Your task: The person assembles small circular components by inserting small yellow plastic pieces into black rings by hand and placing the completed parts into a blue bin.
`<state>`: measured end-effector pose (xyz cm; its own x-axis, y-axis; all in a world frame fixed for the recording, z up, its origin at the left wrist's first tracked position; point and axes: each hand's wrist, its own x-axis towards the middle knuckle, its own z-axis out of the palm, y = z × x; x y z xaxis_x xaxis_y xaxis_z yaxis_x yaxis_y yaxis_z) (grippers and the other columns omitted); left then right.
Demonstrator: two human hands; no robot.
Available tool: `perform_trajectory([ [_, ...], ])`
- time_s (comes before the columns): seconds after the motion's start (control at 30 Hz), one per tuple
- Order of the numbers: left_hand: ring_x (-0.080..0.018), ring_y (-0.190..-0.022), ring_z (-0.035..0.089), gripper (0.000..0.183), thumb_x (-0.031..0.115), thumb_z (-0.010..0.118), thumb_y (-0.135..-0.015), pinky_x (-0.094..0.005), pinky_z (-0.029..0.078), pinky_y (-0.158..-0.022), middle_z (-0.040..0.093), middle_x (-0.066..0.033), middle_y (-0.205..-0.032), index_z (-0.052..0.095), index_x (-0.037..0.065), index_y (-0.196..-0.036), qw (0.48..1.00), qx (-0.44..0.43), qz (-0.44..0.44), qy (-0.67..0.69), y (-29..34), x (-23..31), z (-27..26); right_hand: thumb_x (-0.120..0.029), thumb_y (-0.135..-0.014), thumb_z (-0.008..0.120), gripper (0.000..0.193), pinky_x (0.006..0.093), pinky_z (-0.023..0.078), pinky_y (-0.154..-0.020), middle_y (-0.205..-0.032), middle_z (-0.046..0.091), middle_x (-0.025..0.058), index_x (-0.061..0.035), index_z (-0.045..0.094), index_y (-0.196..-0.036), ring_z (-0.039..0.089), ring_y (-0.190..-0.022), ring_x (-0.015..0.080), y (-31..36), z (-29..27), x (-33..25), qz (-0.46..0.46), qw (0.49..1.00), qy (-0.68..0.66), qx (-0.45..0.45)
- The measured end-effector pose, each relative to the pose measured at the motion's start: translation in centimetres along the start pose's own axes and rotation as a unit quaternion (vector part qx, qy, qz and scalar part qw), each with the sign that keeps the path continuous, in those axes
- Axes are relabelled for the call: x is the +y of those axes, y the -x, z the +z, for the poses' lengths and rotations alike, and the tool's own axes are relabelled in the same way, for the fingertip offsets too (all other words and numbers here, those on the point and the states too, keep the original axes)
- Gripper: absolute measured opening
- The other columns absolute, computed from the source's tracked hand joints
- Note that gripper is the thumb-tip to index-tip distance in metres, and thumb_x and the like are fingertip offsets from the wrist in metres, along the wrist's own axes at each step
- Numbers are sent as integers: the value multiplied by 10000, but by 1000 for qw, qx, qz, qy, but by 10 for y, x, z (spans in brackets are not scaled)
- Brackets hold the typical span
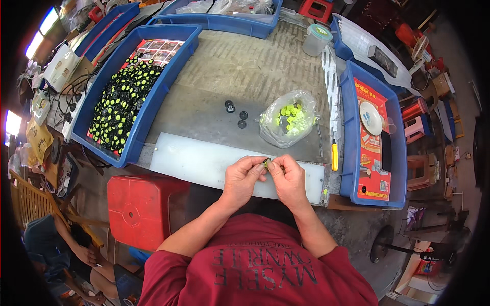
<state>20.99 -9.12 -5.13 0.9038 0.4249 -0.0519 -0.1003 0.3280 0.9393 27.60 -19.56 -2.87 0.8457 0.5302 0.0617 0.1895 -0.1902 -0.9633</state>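
Above the white board (199, 159) at the table's near edge, my two hands meet fingertip to fingertip. Between thumb and fingers my left hand (242, 177) pinches a small black and yellow-green round piece (266, 161). My right hand (287, 178) grips the same piece from the other side, and the fingers hide most of it. Just beyond them lie several loose black round pieces (242, 123). To their right sits a clear plastic bag (270, 127) holding yellow-green discs (293, 118).
A blue tray (133, 148) at left holds a heap of black and green pieces (120, 102). Another blue tray (349, 127) stands at right with a white dish (371, 118). A yellow-handled tool (335, 157) lies near it. A red stool (135, 214) is at left; another person (56, 255) sits beyond.
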Motion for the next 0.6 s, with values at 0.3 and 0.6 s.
perform_trajectory([
  [0.3,-90,-663,521,149,-25,477,-814,-218,449,-624,558,-54,-829,566,-41,-933,997,9,35,-66,2,0,1,-112,-794,582,148,206,363,-463,-587,526,12,0,522,-720,423,-533,42,2,2,-6,-60,995,72,36],
  [0.6,-94,-659,522,146,-30,472,-813,-220,451,-626,539,-61,-835,557,-45,-932,995,8,59,-83,2,-1,2,-121,-793,585,146,195,353,-422,-576,536,11,-1,535,-728,432,-485,34,2,3,-4,-51,996,59,30],
])
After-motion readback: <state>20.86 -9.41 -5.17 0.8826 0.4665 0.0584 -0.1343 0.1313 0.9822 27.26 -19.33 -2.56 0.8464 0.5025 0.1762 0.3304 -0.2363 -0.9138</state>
